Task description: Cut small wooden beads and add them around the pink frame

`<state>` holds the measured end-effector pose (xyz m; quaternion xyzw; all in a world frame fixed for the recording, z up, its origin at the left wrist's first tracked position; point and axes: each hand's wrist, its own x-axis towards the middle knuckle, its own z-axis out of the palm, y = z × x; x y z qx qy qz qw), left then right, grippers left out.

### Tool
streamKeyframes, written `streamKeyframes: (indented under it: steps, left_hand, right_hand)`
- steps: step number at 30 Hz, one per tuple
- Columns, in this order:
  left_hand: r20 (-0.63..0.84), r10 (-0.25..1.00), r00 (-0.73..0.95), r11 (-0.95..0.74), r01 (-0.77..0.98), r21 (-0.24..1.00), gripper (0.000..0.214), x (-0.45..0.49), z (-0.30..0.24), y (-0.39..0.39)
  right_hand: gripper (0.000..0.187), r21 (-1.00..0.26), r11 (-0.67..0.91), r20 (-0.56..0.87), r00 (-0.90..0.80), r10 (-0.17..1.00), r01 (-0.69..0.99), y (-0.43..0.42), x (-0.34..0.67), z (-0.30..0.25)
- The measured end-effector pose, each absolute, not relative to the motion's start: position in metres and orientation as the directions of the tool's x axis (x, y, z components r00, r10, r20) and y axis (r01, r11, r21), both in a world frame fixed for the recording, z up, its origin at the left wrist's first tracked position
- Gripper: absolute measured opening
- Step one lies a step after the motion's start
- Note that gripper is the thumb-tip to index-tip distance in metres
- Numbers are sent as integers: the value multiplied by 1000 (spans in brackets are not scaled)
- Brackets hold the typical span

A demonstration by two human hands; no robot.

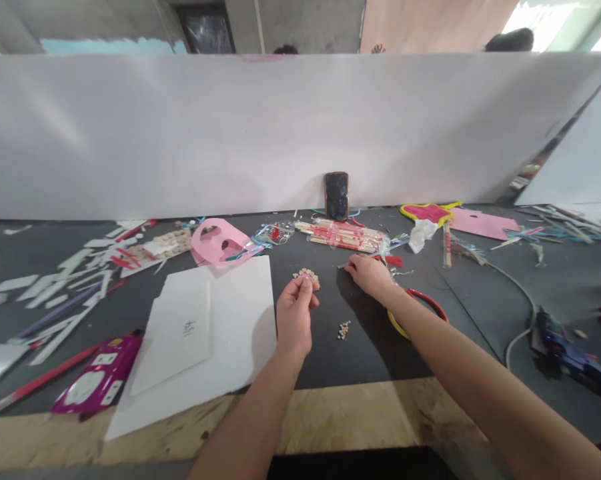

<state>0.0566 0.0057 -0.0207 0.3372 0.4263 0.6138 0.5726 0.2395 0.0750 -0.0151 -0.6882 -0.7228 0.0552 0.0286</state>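
My left hand [296,310] is closed in a pinch, thumb on top, on a small cluster of beige pieces [306,275] that shows a pinkish patch by the thumb. To its right, my right hand [369,275] reaches low over the dark table [310,363], fingers drawn together. Something thin and pale shows at those fingertips, too small to name. Between my forearms lies a little heap of loose beige bits [343,329]. A red and yellow ring [433,303] lies partly under my right forearm.
Wrapped wooden sticks [345,235] and an upright phone [337,197] stand beyond my hands. White sheets [240,320], a pink mask [220,241] and a purple packet [100,373] are left; a blue glue gun [570,350] with its cord is right. A white partition [280,133] closes the back.
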Motion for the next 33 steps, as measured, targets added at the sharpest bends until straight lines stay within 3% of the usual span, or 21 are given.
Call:
streamKeyframes:
  steps: [4, 10, 13, 20, 23, 27, 33]
  left_hand:
    - [-65, 992, -106, 18, -395, 918, 26, 58, -21, 5]
    - [-68, 993, -95, 25, -402, 915, 27, 59, -18, 4]
    - [-54, 995, -80, 19, -385, 923, 27, 61, -16, 0]
    - [-6, 997, -74, -19, -328, 945, 26, 65, -15, -4]
    - [6, 997, -75, -30, -328, 944, 27, 65, -15, -3]
    - [10, 997, -78, -37, -354, 935, 26, 65, -10, -4]
    - [28, 999, -23, -35, -371, 928, 24, 67, 7, -11]
  right_hand:
    - [30, -145, 85, -37, -92, 995, 986, 69, 239, -11]
    - [14, -247, 287, 1, -296, 955, 925, 5, 228, -1]
    - [15, -281, 367, 24, -376, 926, 887, -21, 224, -4]
    - [24, -304, 433, 107, -421, 901, 849, -28, 227, -11]
    - [17, -287, 439, 138, -417, 898, 851, -36, 222, -10]
    - [55, -239, 408, 174, -375, 911, 881, -46, 211, -12]
    - [17, -210, 347, 212, -304, 929, 914, -36, 212, -19]
